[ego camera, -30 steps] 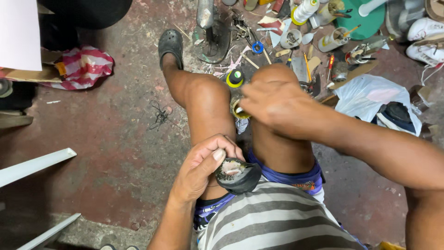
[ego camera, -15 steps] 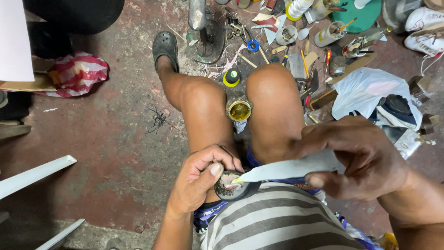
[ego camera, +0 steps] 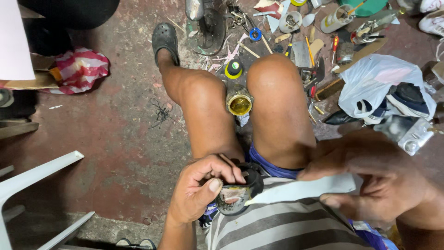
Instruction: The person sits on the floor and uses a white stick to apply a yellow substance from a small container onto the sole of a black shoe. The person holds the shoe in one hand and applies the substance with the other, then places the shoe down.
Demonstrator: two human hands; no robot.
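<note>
L hand (ego camera: 199,194) curled tight round a dark shoe piece (ego camera: 238,194), thumb pressed on its glue-smeared face, held against the striped shirt (ego camera: 277,229) at 6 o'clock. R hand (ego camera: 374,178) pinches a white strip (ego camera: 305,187), fingers closed on it, the strip's tip touching the shoe piece at its 3 o'clock. Farther out, betw. the knees, an open tin of yellow glue (ego camera: 240,103). At 3 o'clock a white plastic bag (ego camera: 374,81) w/ dark shoes. At 9–10 o'clock a red-white striped bag (ego camera: 81,69). At 12, a yellow-black round cap (ego camera: 233,69) and scattered tools (ego camera: 319,32).
</note>
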